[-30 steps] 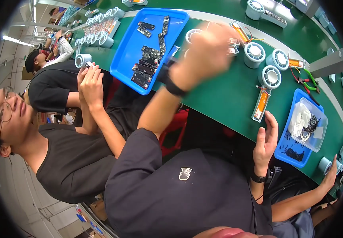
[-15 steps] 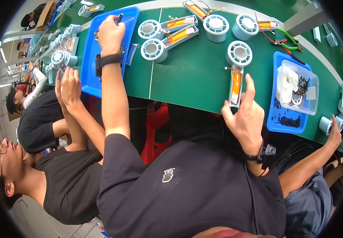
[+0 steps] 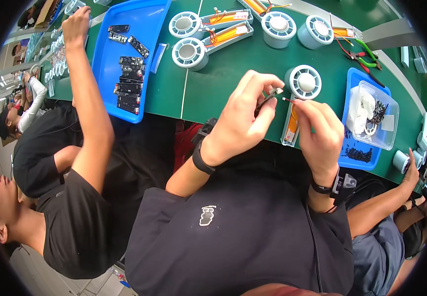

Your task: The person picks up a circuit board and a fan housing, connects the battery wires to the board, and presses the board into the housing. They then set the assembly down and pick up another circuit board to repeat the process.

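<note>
My left hand (image 3: 240, 116) is closed round a small dark circuit board (image 3: 268, 98), a white connector showing at its end. Close beside it, my right hand (image 3: 324, 133) pinches a thin red lead (image 3: 289, 100) with a small white plug at its tip. Plug and board are near each other but look apart. The lead belongs to an orange battery (image 3: 291, 129) in a narrow pale blue housing, partly hidden by my right fingers. A round, slotted pale blue head (image 3: 305, 82) joins this housing's far end.
At left, a blue tray (image 3: 106, 64) holds several circuit boards (image 3: 130, 69). Several similar units (image 3: 190, 53) lie along the back, with green-handled cutters (image 3: 367, 56) beyond. A clear container (image 3: 388, 133) sits in another blue tray (image 3: 350, 79). A co-worker's arm (image 3: 87, 98) reaches past the left tray.
My left hand has come from the left tray to the middle, bringing a circuit board. My right hand has closed on the battery lead. The co-worker's arm at left has stretched forward.
</note>
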`<action>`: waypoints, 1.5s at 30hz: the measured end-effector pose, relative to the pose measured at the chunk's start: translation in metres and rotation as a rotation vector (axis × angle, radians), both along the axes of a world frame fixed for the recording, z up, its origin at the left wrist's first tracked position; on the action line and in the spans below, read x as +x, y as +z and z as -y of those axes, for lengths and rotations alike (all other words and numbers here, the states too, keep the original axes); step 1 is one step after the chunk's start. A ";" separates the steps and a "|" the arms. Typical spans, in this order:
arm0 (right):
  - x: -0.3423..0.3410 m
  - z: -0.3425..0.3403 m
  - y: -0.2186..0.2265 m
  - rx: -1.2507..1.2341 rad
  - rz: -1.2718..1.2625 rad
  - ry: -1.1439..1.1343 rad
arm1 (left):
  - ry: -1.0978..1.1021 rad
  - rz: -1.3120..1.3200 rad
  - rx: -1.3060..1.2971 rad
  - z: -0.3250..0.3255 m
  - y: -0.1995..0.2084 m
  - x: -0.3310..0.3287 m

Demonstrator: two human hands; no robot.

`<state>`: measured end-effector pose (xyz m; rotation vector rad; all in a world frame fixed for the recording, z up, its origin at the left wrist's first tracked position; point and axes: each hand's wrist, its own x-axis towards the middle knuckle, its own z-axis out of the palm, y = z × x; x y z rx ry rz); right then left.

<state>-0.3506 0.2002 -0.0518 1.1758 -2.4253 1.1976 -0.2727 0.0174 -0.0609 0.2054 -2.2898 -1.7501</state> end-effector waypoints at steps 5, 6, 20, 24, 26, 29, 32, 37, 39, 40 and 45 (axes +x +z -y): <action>-0.004 -0.024 0.008 0.045 0.158 -0.103 | -0.030 0.095 0.036 -0.019 0.015 0.001; -0.002 -0.027 0.009 0.069 0.233 -0.136 | -0.056 0.128 -0.008 -0.023 0.018 0.001; 0.004 -0.009 -0.005 -0.363 0.473 0.023 | -0.055 0.231 0.353 -0.025 0.010 -0.006; -0.001 -0.002 -0.001 -0.164 0.387 0.158 | -0.082 0.167 0.485 -0.025 0.009 -0.006; 0.001 0.003 -0.004 -0.105 0.345 0.144 | -0.063 0.094 0.486 -0.029 0.007 -0.005; 0.002 -0.006 -0.011 -0.097 0.264 0.161 | -0.099 0.102 0.375 -0.024 0.010 0.002; 0.002 -0.008 -0.014 -0.134 0.257 0.149 | -0.146 0.092 0.330 -0.016 0.008 0.002; 0.001 -0.004 -0.019 -0.305 0.357 0.116 | -0.256 0.134 0.384 -0.009 0.008 0.004; -0.001 -0.003 -0.019 -0.345 0.368 0.121 | -0.282 0.162 0.402 -0.010 0.008 0.005; -0.001 -0.001 -0.018 -0.342 0.364 0.105 | -0.263 0.166 0.400 -0.011 0.008 0.004; -0.004 0.003 -0.009 -0.293 0.294 0.058 | -0.209 0.183 0.456 -0.017 0.014 0.000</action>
